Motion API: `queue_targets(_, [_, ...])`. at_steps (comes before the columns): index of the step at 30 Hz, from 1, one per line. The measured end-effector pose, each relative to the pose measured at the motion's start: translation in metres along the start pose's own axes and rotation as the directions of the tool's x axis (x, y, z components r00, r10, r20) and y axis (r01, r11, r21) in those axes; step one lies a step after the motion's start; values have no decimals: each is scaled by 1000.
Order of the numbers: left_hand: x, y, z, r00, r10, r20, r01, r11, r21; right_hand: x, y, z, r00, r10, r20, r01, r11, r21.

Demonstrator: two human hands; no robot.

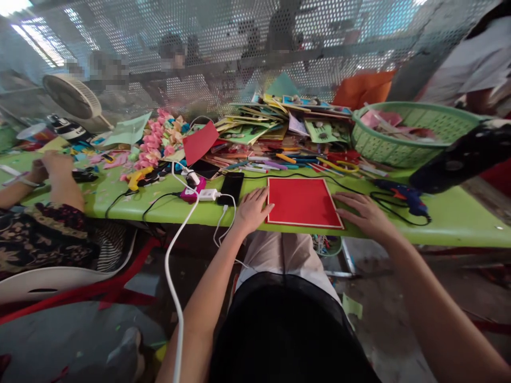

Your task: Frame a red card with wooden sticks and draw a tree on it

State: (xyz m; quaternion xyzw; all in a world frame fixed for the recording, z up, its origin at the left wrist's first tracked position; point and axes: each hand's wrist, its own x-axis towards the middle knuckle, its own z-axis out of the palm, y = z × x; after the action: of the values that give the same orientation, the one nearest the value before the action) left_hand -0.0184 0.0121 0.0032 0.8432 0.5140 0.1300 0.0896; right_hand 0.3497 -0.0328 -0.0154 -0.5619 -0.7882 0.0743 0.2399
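A red sheet with a pale border (302,203) lies flat on the green table (459,218) in front of me. My left hand (252,210) rests at its left edge, fingers stretched out and thumb on or beside the border. Over at the right edge, my right hand (365,214) lies with fingers spread, their tips close to the border. Neither hand grips anything. A black phone (231,187) lies just left of my left hand. Beyond my right hand is a dark blue glue gun (411,197) with its black cord.
A purple power strip (193,190) with white cables sits left. Behind are stacked cards (255,125), many pens (279,161), pink paper pieces (154,141) and a green basket (415,133). A dark bottle-like object (447,159) leans right. A co-worker's hands (56,165) work at far left.
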Motion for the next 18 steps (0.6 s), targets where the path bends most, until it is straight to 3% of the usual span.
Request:
queue_targets(6, [-13, 3, -6, 996, 73, 61, -72, 997, -11, -9, -5, -4, 999, 30, 40, -31, 999, 11])
queue_targets(18, [-13, 9, -4, 994, 67, 83, -70, 997, 35, -10, -14, -4, 996, 21, 91, -15, 997, -71])
